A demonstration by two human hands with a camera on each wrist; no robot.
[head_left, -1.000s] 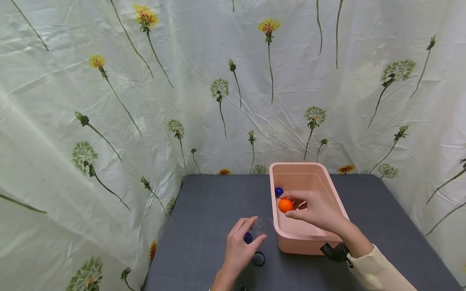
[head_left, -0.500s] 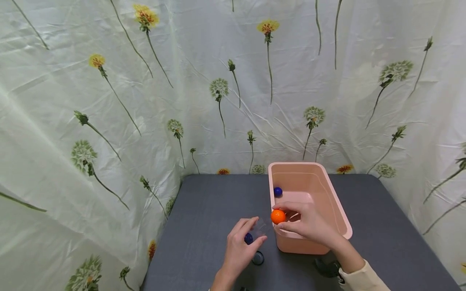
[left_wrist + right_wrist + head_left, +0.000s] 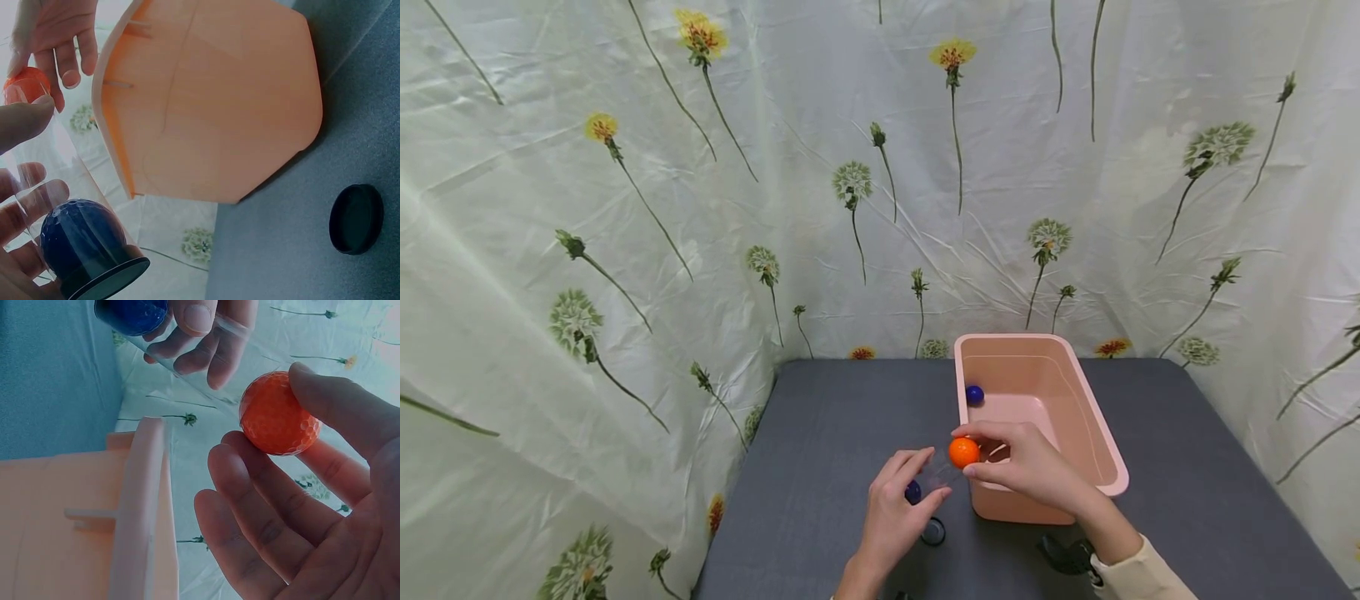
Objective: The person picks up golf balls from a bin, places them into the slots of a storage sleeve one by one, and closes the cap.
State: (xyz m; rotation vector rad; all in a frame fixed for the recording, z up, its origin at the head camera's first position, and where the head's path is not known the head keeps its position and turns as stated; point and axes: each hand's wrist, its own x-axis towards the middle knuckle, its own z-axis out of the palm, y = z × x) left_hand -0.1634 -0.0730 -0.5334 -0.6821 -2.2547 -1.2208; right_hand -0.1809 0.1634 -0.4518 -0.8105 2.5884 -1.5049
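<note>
My left hand grips a clear plastic tube, tilted, its mouth toward the pink bin. A dark blue golf ball sits at the tube's bottom, beside its black end cap. An orange golf ball is pinched between the thumb and fingers of my right hand. That ball is at the tube's mouth; in the left wrist view part of it shows through the clear wall. How far it is inside I cannot tell.
The pink bin stands right of the tube, with another blue ball inside near its left wall. A loose black cap lies on the dark grey table below the left hand. Flowered cloth hangs behind.
My right hand has carried the orange golf ball left and toward me, out from over the bin to the tube's mouth. The left hand and tube have hardly moved.
</note>
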